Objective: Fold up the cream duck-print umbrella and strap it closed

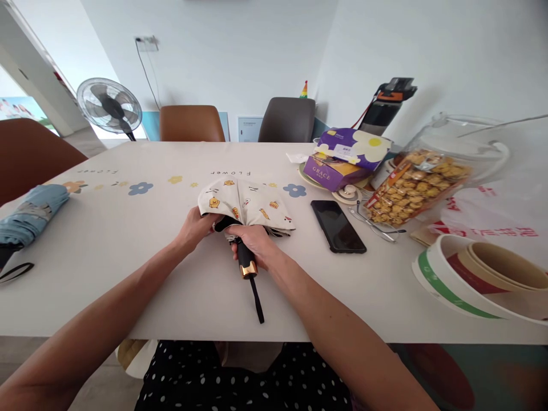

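A folding umbrella [252,205] with a cream canopy printed with small cartoon figures lies bunched on the table in front of me. Its black handle with a gold band points toward me, and a black wrist strap [257,299] hangs from the end. My right hand [253,242] is wrapped around the umbrella where the handle meets the canopy. At the canopy's left edge, my left hand [197,225] pinches the fabric; some of its fingertips are hidden under the cloth.
A folded blue umbrella [36,214] lies at the left. To the right are a black phone [338,226], eyeglasses [379,228], a purple box [336,171], a tilted container of snacks [417,188] and paper tubs [449,279]. Chairs and a fan [109,107] stand beyond the table [171,308].
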Motion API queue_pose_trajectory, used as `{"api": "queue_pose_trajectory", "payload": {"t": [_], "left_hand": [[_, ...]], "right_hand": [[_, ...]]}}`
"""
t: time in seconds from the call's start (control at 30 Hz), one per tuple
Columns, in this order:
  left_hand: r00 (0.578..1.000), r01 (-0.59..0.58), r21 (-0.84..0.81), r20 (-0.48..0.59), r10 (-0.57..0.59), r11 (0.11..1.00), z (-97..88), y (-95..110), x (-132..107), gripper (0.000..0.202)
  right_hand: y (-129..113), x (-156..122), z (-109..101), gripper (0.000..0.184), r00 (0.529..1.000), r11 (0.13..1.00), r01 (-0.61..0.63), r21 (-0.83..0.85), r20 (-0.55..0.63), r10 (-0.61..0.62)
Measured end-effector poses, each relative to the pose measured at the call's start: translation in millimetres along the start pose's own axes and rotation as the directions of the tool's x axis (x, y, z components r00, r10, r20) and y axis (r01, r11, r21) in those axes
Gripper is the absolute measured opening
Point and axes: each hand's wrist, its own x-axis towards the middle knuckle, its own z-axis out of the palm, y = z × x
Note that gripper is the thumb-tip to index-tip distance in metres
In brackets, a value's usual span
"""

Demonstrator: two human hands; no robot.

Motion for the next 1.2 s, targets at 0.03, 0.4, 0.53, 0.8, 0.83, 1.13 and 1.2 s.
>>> {"api": "queue_pose_trajectory", "payload": {"t": [0.03, 0.4, 0.53, 0.8, 0.83, 1.13, 1.2], "left_hand": [[1.0, 0.005, -0.028, 0.003, -0.005, 1.0, -0.5, 0.5, 0.8, 0.023], [0.995, 0.09, -0.162, -0.028, -0.095, 0.983, -2.7, -6.0, 9.4, 0.025], [0.996, 0.087, -0.148, -0.013, -0.09, 0.985, -3.4, -5.2, 9.5, 0.026], [0.988, 0.156, -0.169, 0.014, -0.155, 0.973, -6.3, -5.3, 11.1, 0.03], [0.989, 0.145, -0.18, 0.004, -0.147, 0.973, -6.5, -6.5, 11.9, 0.029], [0.985, -0.089, -0.139, -0.158, 0.067, 0.986, -6.1, -9.0, 10.9, 0.038], [0.986, -0.134, -0.109, -0.111, 0.122, 0.985, -4.2, -7.3, 8.2, 0.02]], "right_hand": [[0.1, -0.1, -0.1, 0.014, 1.0, 1.0, 0.005, 0.0, 0.0, -0.005], [2.2, 1.5, -1.2, 0.013, 1.0, 1.0, 0.015, -0.003, 0.005, -0.015], [2.8, 2.6, -1.7, 0.016, 1.0, 1.0, 0.018, 0.015, 0.009, -0.018], [3.5, 3.6, -1.1, 0.014, 1.0, 1.0, 0.013, 0.001, 0.003, -0.013], [3.5, 3.4, -0.9, 0.014, 1.0, 1.0, 0.013, 0.002, 0.002, -0.013], [3.7, 1.9, -1.6, 0.014, 1.0, 1.0, 0.003, -0.009, 0.013, -0.003], [4.0, 2.4, -1.5, 0.014, 1.0, 1.0, 0.006, -0.011, 0.017, -0.006]]}}
